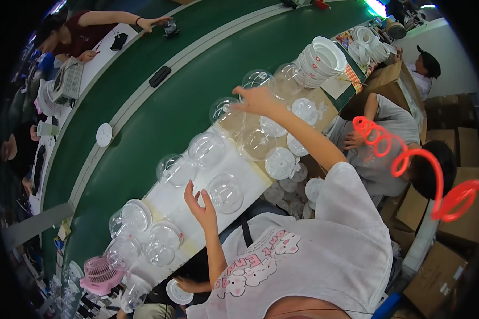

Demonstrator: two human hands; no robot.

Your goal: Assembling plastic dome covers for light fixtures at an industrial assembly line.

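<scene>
My left hand (199, 208) is raised over the white work board (194, 217), its fingers apart and nothing in them. Near it are clear plastic domes: one dome (226, 193) to its right, another dome (176, 170) beyond it and a third dome (206, 150) farther back. My right hand (259, 101) stretches out over the far part of the bench, fingers spread. Its fingertips are at the upper rim of a clear dome (224, 121); whether they touch it I cannot tell. Another clear dome (258, 80) lies just behind this hand.
A green conveyor (138, 125) curves along the far side. White tubs (324, 58) are stacked at the back right. Round white parts (280, 162) lie along the bench's right edge. A pink fan guard (101, 274) stands lower left. A red coiled hose (399, 154) hangs right, near a co-worker (394, 127).
</scene>
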